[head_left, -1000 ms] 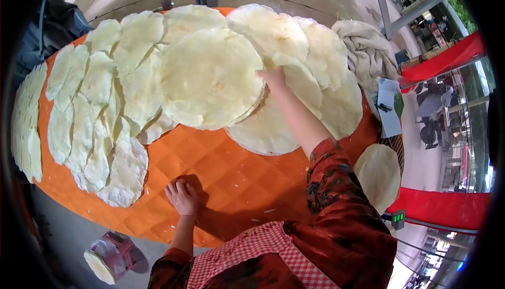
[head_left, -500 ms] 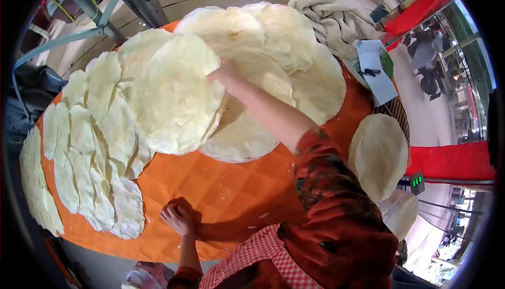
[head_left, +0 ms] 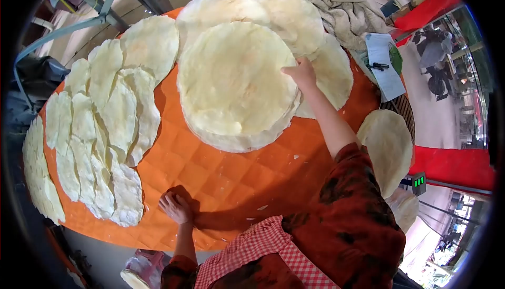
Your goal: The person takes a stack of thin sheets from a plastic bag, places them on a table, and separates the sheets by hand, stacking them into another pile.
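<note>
My right hand (head_left: 302, 74) pinches the right edge of a large round flatbread (head_left: 236, 78), pale and thin. That flatbread lies over a stack of similar rounds (head_left: 231, 140), whose lower edges show beneath it. My left hand (head_left: 176, 208) rests on the orange cloth (head_left: 221, 178) near the table's front edge, fingers apart and holding nothing. Overlapping flatbreads (head_left: 89, 147) cover the left side of the table, closest to my left hand. More rounds (head_left: 286, 18) lie behind the stack and to its right.
A crumpled beige cloth (head_left: 342, 10) sits at the back right. Beside it are a sheet of paper (head_left: 386, 76) and a black pen (head_left: 380, 66). Another flatbread (head_left: 386, 149) lies at the right edge, near a small device with green lights (head_left: 418, 183). Metal frame bars (head_left: 108, 5) stand at the back left.
My right hand has moved right, drawing the large flatbread from the left-centre onto the middle stack. My left hand stays on the cloth. The view has shifted slightly.
</note>
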The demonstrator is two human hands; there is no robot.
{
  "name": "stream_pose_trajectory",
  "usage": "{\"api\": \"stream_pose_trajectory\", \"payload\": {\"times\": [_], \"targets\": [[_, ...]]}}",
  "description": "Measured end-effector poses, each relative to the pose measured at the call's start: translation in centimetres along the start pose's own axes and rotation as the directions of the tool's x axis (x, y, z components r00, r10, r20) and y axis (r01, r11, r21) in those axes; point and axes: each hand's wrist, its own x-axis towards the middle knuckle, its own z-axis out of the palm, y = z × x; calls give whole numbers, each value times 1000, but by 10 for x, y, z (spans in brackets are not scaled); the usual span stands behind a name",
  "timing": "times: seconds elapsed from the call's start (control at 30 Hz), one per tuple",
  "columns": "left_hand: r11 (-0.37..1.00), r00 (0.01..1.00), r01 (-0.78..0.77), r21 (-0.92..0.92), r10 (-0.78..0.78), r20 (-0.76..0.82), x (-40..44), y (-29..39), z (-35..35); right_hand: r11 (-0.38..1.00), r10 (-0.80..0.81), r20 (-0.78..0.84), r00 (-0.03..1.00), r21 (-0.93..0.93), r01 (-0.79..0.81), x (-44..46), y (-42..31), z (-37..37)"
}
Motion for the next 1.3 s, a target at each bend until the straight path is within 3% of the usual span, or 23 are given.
{"api": "stream_pose_trajectory", "payload": {"times": [0.07, 0.1, 0.17, 0.27, 0.3, 0.33, 0.37, 0.47, 0.5, 0.53, 0.6, 0.7, 0.8, 0.83, 0.9, 1.0, 1.1, 1.17, 1.3], "targets": [[999, 999, 33, 9, -33, 4, -1, -1, 2, 936, 160, 154, 975, 289, -199, 9, 9, 3], [1000, 1000, 28, 14, -28, 1, -2, -2, 0, 890, 216, 331, 918, 320, -324, 11, 12, -2], [1000, 1000, 12, 14, -12, -5, 1, -1, 1, 764, 280, 643, 712, 300, -571, 14, -7, -27], [1000, 1000, 16, -4, -16, -14, 1, 3, -3, 822, 265, 661, 702, 226, -523, 23, -11, -24], [1000, 1000, 16, -10, -16, -8, 0, 1, -4, 958, 219, 409, 886, 81, -274, 15, -18, -26], [1000, 1000, 13, -18, -13, -6, 0, -2, -4, 989, 66, 145, 987, -140, -46, 0, -40, -32], [999, 1000, 14, -28, -14, -5, 0, -3, -3, 908, -168, -81, 982, -400, 122, -15, -56, -36], [999, 1000, 19, -28, -19, -17, 2, 0, -7, 912, -393, 206, 896, 209, 352, -64, -39, -10], [999, 999, 37, -30, -37, -6, 1, 1, -9, 772, -635, 209, 744, 132, 622, -102, -51, -13], [998, 999, 18, -53, -20, -27, 0, -2, -8, 543, -824, 234, 516, 65, 838, -140, -67, -12], [997, 999, 37, -61, -38, -21, -1, -3, -9, 428, -826, 341, 450, -140, 893, -184, -79, -2], [996, 998, 52, -75, -53, -17, -4, -9, -5, 380, -825, 323, 463, -289, 879, -184, -93, 25], [993, 998, 63, -103, -65, -22, -2, -9, -9, 552, -772, 397, 496, 34, 833, -157, -101, 35], [992, 998, 62, -113, -65, -22, -2, -10, -10, 685, -630, 465, 622, -45, 727, -148, -116, 25], [990, 998, 56, -133, -60, -23, -2, -13, -10, 731, -655, 382, 652, 104, 674, -118, -126, 17], [988, 996, 49, -150, -59, -67, -2, -13, -10, 773, -592, 461, 661, 92, 628, -101, -125, 17], [990, 995, 58, -128, -68, -77, -3, -13, -11, 680, -558, 606, 566, -56, 731, -137, -138, 21], [989, 995, 71, -131, -79, -62, -4, -13, -12, 435, -523, 694, 495, -283, 855, -177, -141, 33], [989, 995, 65, -133, -75, -70, -2, -14, -13, 327, -596, 603, 530, -421, 846, -228, -147, 72]]}}
